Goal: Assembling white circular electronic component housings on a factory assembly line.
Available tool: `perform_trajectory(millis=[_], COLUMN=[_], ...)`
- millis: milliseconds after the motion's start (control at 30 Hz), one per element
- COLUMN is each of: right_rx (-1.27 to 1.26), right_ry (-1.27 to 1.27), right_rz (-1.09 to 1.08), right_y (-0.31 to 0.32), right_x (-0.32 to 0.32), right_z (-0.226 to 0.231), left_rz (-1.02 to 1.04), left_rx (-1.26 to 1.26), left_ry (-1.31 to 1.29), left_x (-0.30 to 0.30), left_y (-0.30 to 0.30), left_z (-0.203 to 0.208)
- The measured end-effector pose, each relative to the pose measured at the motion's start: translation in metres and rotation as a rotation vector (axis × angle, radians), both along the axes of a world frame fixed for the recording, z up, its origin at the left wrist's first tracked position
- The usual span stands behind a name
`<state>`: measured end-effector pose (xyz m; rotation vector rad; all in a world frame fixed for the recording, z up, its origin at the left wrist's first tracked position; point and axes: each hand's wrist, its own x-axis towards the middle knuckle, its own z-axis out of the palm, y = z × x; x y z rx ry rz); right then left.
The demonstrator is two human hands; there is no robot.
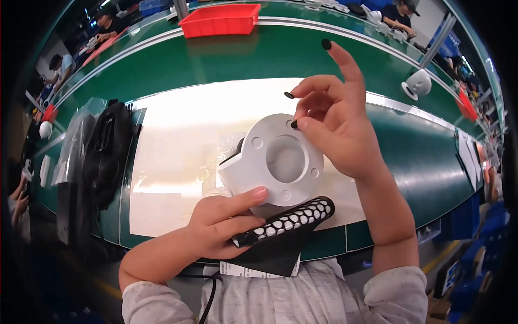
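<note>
Green bench (421,156), pale mat (172,135) on it. Nearest: left hand (216,217) closed on dotted strip (285,221), one fingertip on near rim of white housing (259,168). Housing between hands, over mat. Right hand (342,129) spread wide, black dots (326,44) on fingertips; thumb dot (294,125) overlaps housing's far side, contact unclear. Mat runs left; beyond, red bin (220,22).

A factory-like workshop

A long green table (259,59) with metal edging runs under a red bin (220,21); people (398,18) work left and right of the bin, and white rounded devices (419,83) stand on both sides of it.
</note>
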<state>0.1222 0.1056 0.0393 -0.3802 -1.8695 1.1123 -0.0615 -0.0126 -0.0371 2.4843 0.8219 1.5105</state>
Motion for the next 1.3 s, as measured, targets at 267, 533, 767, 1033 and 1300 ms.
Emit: perform_trajectory(millis=[267,533,767,1033,1300], right_rx=[0.09,0.674,0.595,0.055,0.67], right_ry=[-0.107,-0.556,-0.195,-0.142,-0.661], right_rz=[-0.074,-0.153,-0.199,0.092,-0.138], right_y=[-0.01,-0.039,-0.015,-0.03,-0.056], right_x=[0.004,0.016,0.01,-0.014,0.001], right_z=[0.006,0.024,0.011,0.001,0.026], left_rz=[-0.046,-0.098,-0.063,-0.042,-0.07], left_rx=[-0.034,-0.055,-0.042,-0.056,-0.076], left_ry=[0.003,0.097,0.042,0.04,0.024], left_x=[0.001,-0.006,-0.004,-0.004,-0.007], left_y=[-0.001,0.0,0.0,-0.001,0.001], left_z=[0.008,0.012,0.01,0.013,0.009])
